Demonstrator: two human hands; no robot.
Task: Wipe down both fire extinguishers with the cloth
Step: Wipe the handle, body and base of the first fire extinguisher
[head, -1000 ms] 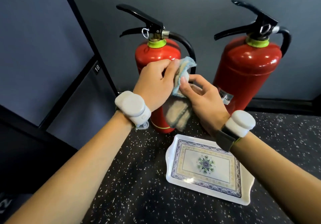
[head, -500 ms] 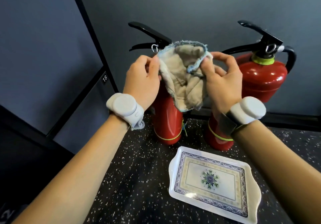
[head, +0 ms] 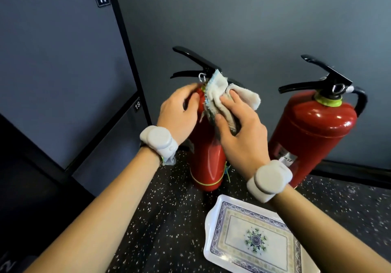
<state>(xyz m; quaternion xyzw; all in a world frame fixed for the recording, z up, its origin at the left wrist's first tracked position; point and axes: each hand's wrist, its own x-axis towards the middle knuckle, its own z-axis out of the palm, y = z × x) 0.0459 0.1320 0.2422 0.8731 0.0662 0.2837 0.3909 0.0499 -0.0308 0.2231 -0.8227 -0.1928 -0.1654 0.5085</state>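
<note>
Left extinguisher (head: 208, 162) stands upright on the floor (head: 148, 219), its shoulder between both grips. Left grip (head: 179, 111) is curled round the shoulder on the side away from the cloth, steadying it. Right grip (head: 239, 128) lies w/ fingers fairly straight, pressing the cloth (head: 220, 95) onto the top of the body. The cloth bunches above that grip's fingertips, up against the neck & under the black levers (head: 190, 54). Right extinguisher (head: 313, 137) is well apart, out past the right grip's little-finger side. Tray (head: 213, 219) lies below the right wrist.

Step in hand, prob.: wiping this cylinder's shoulder. To do it well:
- Spread the cloth flatter under the palm, since bunched folds cover less area, & press evenly.
- Work top down, neck to base, so dust doesn't drop onto wiped paint.
- Hold firm w/ the left grip. A tall narrow cylinder could tip under sideways rubbing.
- Move that grip round to reach the back & the patch it covers.
- Mind the ring pin (head: 202, 77) just above the left grip's fingertips. The frayed cloth edge could snag it.
</note>
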